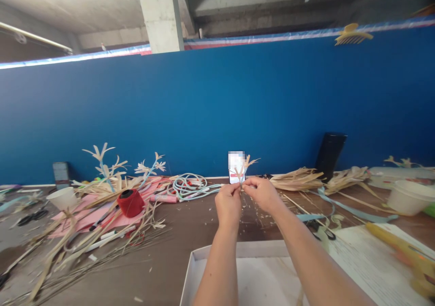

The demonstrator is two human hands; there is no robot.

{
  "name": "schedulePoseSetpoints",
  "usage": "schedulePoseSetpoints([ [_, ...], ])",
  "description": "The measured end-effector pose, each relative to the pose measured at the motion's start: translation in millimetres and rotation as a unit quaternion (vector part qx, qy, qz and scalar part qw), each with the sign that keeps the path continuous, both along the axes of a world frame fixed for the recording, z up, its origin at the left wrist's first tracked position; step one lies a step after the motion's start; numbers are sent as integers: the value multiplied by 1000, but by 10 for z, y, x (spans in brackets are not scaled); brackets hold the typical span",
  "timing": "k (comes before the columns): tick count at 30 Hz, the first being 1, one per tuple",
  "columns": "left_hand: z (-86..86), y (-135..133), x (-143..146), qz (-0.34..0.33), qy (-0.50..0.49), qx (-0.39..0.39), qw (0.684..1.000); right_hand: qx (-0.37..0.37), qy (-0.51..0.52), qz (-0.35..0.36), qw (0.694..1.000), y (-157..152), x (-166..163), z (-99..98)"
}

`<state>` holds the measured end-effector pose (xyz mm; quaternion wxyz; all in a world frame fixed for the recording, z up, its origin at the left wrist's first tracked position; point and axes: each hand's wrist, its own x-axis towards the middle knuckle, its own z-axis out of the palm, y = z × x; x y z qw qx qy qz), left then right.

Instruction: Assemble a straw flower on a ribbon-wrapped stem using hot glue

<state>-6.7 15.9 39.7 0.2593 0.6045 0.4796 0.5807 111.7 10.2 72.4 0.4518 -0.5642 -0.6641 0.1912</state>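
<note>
My left hand (pixel 228 205) pinches the lower stem of a small dried-husk flower (pixel 249 162) with pale, pointed petals and light-blue stems. Beside it, my right hand (pixel 262 193) has thumb and fingers closed on the same stem, close to the left fingertips. The flower stands roughly upright above both hands, and the fingers hide the stem's lower end. Right behind it a phone (pixel 234 162) with a lit screen leans near the blue wall. Below my forearms lies a shallow white box (pixel 251 251).
Leftward are a red thread spool (pixel 130 203), a white cup (pixel 63 198), pink paper (pixel 86 215), finished flowers (pixel 103 154) and a coiled light-blue cable (pixel 190 186). On the right lie dried husks (pixel 297 179), blue ribbon (pixel 356 210), a white bowl (pixel 410 197) and a yellow glue gun (pixel 401 247).
</note>
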Motion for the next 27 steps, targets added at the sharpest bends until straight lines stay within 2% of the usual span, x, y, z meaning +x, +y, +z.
schedulePoseSetpoints([
  [7, 7, -11, 11, -11, 20, 16, 1000, 18, -4, -1, 1000, -6, 3, 4],
  [13, 18, -1, 34, -17, -73, -68, 995, 1, 7, -5, 1000, -17, -13, 36],
  [17, 32, -4, 25, -40, -73, -104, 991, -4, 18, 3, 1000, -25, -7, 43],
  [27, 78, -43, -11, -42, -52, -87, 994, -6, 26, 28, 999, -15, 46, 47],
])
